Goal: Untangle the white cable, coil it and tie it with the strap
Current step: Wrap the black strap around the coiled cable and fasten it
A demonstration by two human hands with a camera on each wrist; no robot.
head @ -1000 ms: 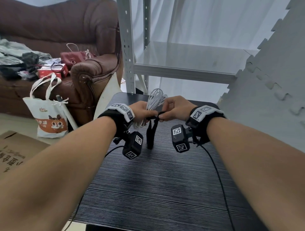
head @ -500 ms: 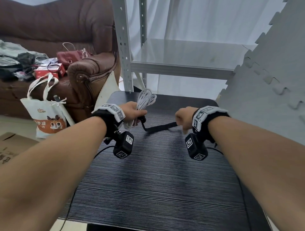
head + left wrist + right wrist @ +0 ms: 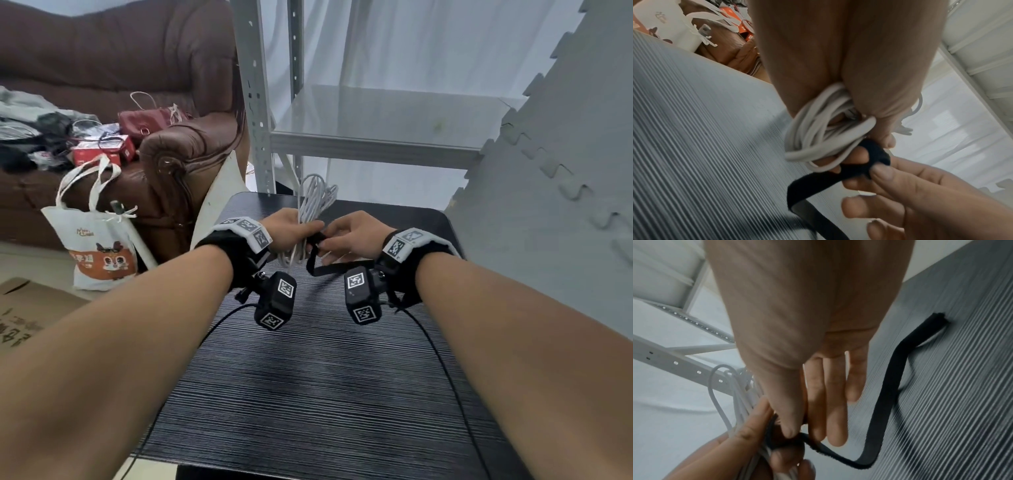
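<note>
My left hand (image 3: 291, 230) grips the coiled white cable (image 3: 313, 202) upright above the far end of the black table (image 3: 308, 394); the coil's loops stick out above and below the fist. In the left wrist view the white cable (image 3: 818, 136) bunches under my palm. A black strap (image 3: 323, 269) loops round the coil. My right hand (image 3: 337, 236) pinches the strap close to the coil between thumb and forefinger, other fingers straight. In the right wrist view the strap (image 3: 885, 395) trails from the pinch down to the tabletop, its free end lying flat. The black strap (image 3: 859, 164) shows pinched in the left wrist view.
A grey metal shelf (image 3: 376, 144) stands behind the table, a grey foam mat (image 3: 565, 188) leans at the right. A brown sofa (image 3: 120, 85) with clutter and a white tote bag (image 3: 99, 246) are at the left. Black camera wires (image 3: 442, 363) cross the tabletop.
My right hand, which had pulled the strap out to the right, has come back to the coil and now pinches the strap close to it. The strap's tail hangs slack.
</note>
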